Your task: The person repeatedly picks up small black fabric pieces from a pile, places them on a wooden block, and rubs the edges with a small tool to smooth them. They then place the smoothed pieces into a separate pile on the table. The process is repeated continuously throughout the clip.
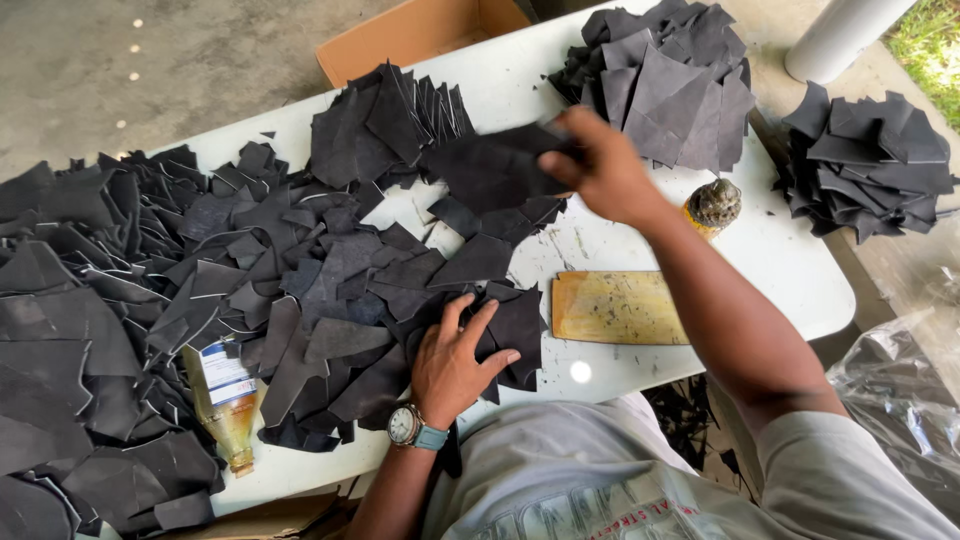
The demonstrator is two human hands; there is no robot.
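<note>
Both hands are at work over a white table (780,270) heaped with dark leather offcuts. Right hand (605,170) is stretched out across the table, fingers closed in a pinch on one black leather piece (495,165), which it carries flat above the tabletop, between the spread in front of the person and the far pile (665,75); the hand is slightly blurred, so the exact grip cannot be made out. Left hand (455,360), with a wristwatch (405,425) on its wrist, lies open and palm down, fingers splayed on the loose spread of scraps (330,290), apparently pinning them so they do not slide as one is drawn away. Sorting seems to explain the layout: a big ragged mass of pieces (80,330) sits on the left side, while neater stacks lie apart from it. Counted, there are three tidier piles: one near the cardboard box (420,35), one at the far edge, and one off the table to the right (865,160). One yellowish flat board (615,308) rests near the table's front edge, close to hand. One glue-smeared bottle (225,405) lies on its side among the scraps, and one small crusted pot (712,205) stands just beside the right forearm. Single scraps are too many to count.
</note>
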